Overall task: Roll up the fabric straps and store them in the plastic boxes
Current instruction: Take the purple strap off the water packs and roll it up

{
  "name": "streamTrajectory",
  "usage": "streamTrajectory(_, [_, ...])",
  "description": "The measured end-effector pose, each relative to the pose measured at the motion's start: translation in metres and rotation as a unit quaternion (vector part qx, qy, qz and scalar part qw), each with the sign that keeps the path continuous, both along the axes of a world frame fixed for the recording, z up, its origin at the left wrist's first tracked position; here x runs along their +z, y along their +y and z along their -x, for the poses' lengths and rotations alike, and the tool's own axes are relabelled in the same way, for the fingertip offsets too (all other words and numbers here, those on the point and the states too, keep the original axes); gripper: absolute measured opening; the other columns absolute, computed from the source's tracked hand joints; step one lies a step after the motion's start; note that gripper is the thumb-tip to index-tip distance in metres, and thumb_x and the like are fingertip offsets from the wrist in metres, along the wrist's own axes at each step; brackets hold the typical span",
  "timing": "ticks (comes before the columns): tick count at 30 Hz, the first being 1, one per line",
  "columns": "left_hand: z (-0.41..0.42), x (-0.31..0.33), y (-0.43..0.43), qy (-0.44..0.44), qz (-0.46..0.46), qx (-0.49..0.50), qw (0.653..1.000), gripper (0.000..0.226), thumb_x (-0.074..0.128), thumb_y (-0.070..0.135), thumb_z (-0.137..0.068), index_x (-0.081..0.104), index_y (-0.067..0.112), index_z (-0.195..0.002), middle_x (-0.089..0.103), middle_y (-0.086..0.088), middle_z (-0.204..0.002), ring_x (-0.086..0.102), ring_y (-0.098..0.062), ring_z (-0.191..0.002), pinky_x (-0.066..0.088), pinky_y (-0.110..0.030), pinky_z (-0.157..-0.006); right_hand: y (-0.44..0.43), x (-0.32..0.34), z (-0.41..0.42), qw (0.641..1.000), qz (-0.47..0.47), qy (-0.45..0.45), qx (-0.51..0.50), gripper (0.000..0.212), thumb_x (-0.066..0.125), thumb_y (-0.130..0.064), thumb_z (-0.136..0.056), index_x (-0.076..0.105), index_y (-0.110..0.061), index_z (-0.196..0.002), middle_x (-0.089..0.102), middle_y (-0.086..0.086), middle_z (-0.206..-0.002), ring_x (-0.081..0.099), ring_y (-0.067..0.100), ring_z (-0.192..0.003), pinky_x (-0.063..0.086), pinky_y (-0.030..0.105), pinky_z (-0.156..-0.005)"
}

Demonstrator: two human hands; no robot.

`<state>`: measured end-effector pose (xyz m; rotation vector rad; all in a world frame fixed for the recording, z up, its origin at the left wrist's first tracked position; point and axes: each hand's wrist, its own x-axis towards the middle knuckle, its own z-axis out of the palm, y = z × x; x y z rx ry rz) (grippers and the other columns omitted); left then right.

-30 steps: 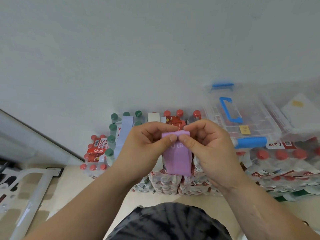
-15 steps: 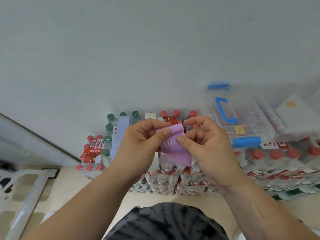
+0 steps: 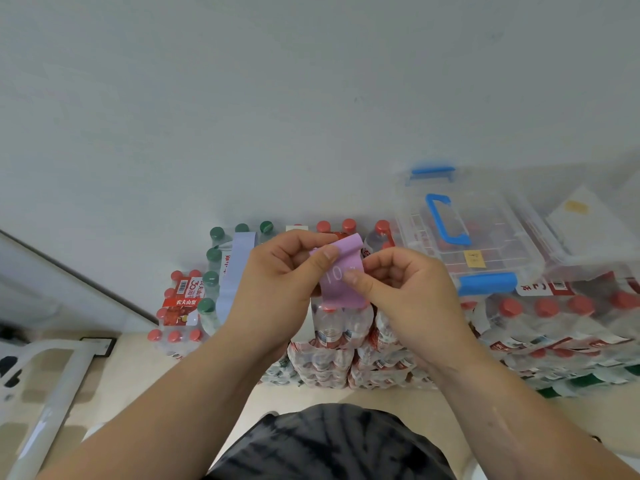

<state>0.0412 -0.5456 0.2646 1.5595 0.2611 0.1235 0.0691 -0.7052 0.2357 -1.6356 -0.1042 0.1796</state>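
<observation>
A purple fabric strap (image 3: 341, 273) with white printed figures is held up in front of me, its top edge curled over. My left hand (image 3: 277, 282) pinches its upper left part between thumb and fingers. My right hand (image 3: 405, 292) presses a thumb on the strap's right side. A pale lavender strap (image 3: 237, 263) lies draped over green-capped bottles to the left. A clear plastic box (image 3: 464, 233) with a blue handle and blue latches stands closed on bottle packs at the right.
Shrink-wrapped packs of water bottles (image 3: 332, 348) with red and green caps are stacked against the white wall. A second clear box (image 3: 595, 233) sits at the far right. A white frame (image 3: 52, 386) stands on the floor at the left.
The strap's top edge has curled over and its hanging part has shortened. My right thumb has shifted lower on the strap. Both hands stay at about the same place.
</observation>
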Motion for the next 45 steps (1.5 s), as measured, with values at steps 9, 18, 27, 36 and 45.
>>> streamTrajectory(9, [-0.002,0.000,0.003,0.000,-0.008,-0.004,1.000,0.013,0.065,0.012,-0.094,0.076,0.017,-0.096,0.079,-0.006,-0.092,0.074,-0.022,-0.087,0.062,-0.041,-0.075,-0.002,0.003,-0.007,1.000,-0.002,-0.012,0.008,0.012,0.084,-0.017,-0.079,0.072,-0.013,-0.078,0.074,0.003,-0.078,0.069,0.014,-0.071,0.057,0.025,-0.066])
streamTrajectory(18, [-0.004,0.000,0.002,0.001,-0.011,-0.005,1.000,0.014,0.064,0.010,-0.095,0.077,0.016,-0.097,0.079,-0.007,-0.089,0.074,-0.026,-0.084,0.064,-0.046,-0.074,0.001,0.003,-0.008,1.000,0.019,-0.014,-0.005,0.016,0.088,-0.022,-0.073,0.073,-0.016,-0.074,0.075,0.001,-0.073,0.070,0.016,-0.068,0.057,0.028,-0.062])
streamTrajectory(27, [-0.004,-0.004,0.007,0.002,-0.022,-0.008,1.000,0.012,0.066,0.008,-0.093,0.075,0.014,-0.096,0.079,-0.006,-0.083,0.075,-0.019,-0.075,0.061,-0.031,-0.066,0.002,0.002,-0.010,1.000,0.023,0.000,0.015,0.018,0.085,-0.018,-0.079,0.071,-0.009,-0.071,0.075,0.009,-0.078,0.073,0.030,-0.078,0.060,0.054,-0.076])
streamTrajectory(36, [0.000,-0.004,0.011,0.021,0.042,0.011,0.999,0.014,0.061,0.006,-0.095,0.074,0.005,-0.100,0.078,-0.014,-0.087,0.073,-0.026,-0.077,0.064,-0.039,-0.071,0.001,0.002,-0.013,0.993,-0.071,0.091,0.038,0.023,0.078,-0.009,-0.083,0.062,-0.008,-0.066,0.062,0.007,-0.069,0.053,0.024,-0.074,0.046,0.045,-0.073])
streamTrajectory(45, [0.003,-0.002,0.010,0.006,-0.010,0.010,1.000,0.014,0.069,0.003,-0.090,0.077,0.014,-0.092,0.079,-0.009,-0.082,0.074,-0.023,-0.075,0.064,-0.041,-0.068,0.005,0.002,-0.011,0.993,-0.078,0.078,0.038,0.024,0.076,0.001,-0.083,0.062,-0.017,-0.075,0.065,0.011,-0.073,0.059,0.025,-0.076,0.049,0.044,-0.078])
